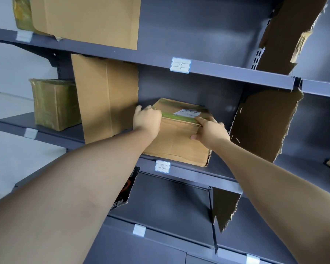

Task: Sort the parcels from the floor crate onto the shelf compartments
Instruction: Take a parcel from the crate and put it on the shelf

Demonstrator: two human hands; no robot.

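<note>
A brown cardboard parcel (176, 142) with a white label and green tape on top sits on the middle shelf (223, 169), in the compartment between two cardboard dividers. My left hand (146, 119) grips its upper left corner, fingers curled over the top edge. My right hand (211, 130) holds its upper right edge, fingers on top and thumb against the front face. The parcel's front lower edge lies near the shelf lip, just above a small label tag (162, 166). The floor crate is out of view.
A tape-wrapped parcel (53, 103) stands in the left compartment, beyond a cardboard divider (105, 96). A torn divider (263, 124) bounds the right side. The upper shelf (227, 73) carries a tag and a large carton (88, 18). Lower shelves run below.
</note>
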